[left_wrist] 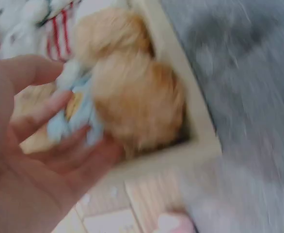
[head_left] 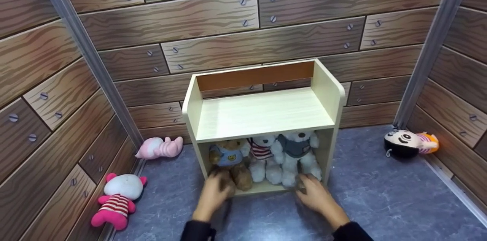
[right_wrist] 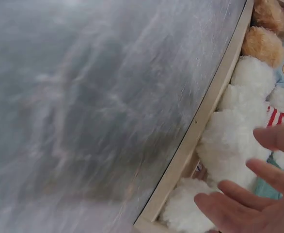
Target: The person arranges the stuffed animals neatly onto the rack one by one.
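Note:
A brown teddy bear (head_left: 229,158) in a light blue shirt sits at the left of the shelf's lower compartment. Beside it are a white bear (head_left: 261,152) in a red-striped shirt and another white bear (head_left: 296,148) in a grey-teal top. My left hand (head_left: 215,191), fingers spread, is at the brown bear's legs (left_wrist: 137,99); whether it touches them I cannot tell. The right hand (head_left: 314,194) is in front of the right-hand white bear's feet, its fingers (right_wrist: 239,196) loosely extended and holding nothing.
The cream wooden shelf (head_left: 266,113) stands near the back wall. On the left floor lie a pink plush (head_left: 159,148) and a plush in a striped shirt (head_left: 118,201). A black-and-white plush (head_left: 405,144) lies by the right wall.

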Demonstrator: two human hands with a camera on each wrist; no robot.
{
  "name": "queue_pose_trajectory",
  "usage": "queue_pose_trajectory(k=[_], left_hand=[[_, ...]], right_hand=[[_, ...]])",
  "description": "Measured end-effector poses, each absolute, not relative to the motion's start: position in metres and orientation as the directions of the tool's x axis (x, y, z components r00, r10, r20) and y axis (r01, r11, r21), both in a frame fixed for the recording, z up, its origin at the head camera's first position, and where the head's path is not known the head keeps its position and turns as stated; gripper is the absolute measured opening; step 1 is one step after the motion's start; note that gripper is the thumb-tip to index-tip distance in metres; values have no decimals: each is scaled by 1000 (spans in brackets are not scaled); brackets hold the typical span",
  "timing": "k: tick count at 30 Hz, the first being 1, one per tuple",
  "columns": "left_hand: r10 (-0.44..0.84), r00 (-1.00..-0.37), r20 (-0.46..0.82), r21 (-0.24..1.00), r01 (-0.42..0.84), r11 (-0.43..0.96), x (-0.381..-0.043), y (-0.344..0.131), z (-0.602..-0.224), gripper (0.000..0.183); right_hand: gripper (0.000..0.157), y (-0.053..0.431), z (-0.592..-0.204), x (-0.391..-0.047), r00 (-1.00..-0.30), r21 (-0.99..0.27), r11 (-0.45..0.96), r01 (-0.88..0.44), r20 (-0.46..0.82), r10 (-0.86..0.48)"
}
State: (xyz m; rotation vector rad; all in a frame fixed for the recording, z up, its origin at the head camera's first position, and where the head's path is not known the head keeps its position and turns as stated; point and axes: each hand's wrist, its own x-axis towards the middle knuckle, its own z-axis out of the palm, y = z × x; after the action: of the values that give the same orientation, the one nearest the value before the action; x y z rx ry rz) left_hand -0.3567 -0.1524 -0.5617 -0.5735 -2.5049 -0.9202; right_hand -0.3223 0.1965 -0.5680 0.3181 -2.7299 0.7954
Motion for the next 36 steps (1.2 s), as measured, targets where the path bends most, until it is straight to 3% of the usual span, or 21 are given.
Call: queue_pose_trajectory(k=[3, 7, 12, 16, 20, 24, 30, 33, 36], left_hand=[[143, -840, 524, 550, 462, 696, -347, -192, -553, 8], [-61, -864, 501, 499, 230, 836, -333, -266, -540, 7], [-355, -852, 384, 460, -156, 874, -320, -343, -532, 37], [-493, -841, 224, 511, -330, 794, -319, -371, -540, 52], [-552, -823, 133, 507, -422, 752, -322, -384, -548, 59], [-582, -811, 53, 457, -499, 736, -319, -392, -554, 61], [-580, -812, 61, 420, -506, 753, -317, -387, -551, 67], [-537, -834, 130, 428, -441, 789, -316, -380, -551, 71], [-465, -852, 239, 404, -348, 846, -314, -373, -554, 64]], right_hand=[[40, 210, -563, -312, -931, -501, 814, -294, 341, -127], [38, 230, -551, -303, -849, -462, 807, -367, 521, -88], [29, 249, -531, -301, -744, -458, 822, -337, 665, 65], [37, 256, -518, -304, -688, -546, 783, -298, 691, 220], [62, 254, -499, -305, -660, -599, 744, -297, 692, 293], [80, 246, -472, -304, -697, -637, 709, -302, 655, 292], [78, 238, -436, -312, -718, -650, 696, -305, 637, 280], [72, 234, -429, -319, -691, -636, 707, -311, 661, 291], [65, 231, -429, -327, -653, -630, 711, -313, 686, 321]])
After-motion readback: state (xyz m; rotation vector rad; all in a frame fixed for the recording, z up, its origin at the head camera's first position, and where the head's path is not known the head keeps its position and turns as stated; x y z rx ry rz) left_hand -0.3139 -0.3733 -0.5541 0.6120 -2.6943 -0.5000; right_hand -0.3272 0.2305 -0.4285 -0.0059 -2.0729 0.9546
